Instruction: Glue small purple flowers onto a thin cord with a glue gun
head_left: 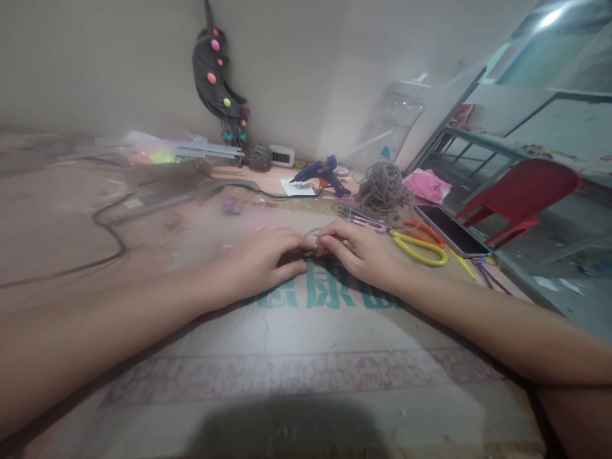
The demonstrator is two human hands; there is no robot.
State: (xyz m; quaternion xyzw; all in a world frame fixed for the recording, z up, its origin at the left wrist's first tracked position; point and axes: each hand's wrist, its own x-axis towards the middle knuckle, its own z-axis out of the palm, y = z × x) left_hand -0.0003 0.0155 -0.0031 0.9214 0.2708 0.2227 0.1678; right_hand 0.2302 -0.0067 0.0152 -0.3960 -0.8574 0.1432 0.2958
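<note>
Printed sheet below, thin curved strand (mostly hidden)

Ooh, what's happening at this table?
A person's left hand and right hand are together over a printed sheet, fingertips nearly meeting. What's between them is too blurred to tell. Beyond them are a blue glue gun and a tangle of yarn; a phone lies off to the right.

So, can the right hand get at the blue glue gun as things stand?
Probably yes: the blue glue gun lies ahead of the right hand, with only low things between, such as the dark cord. That hand seems busy beside the left hand, so would likely need freeing first.
</note>
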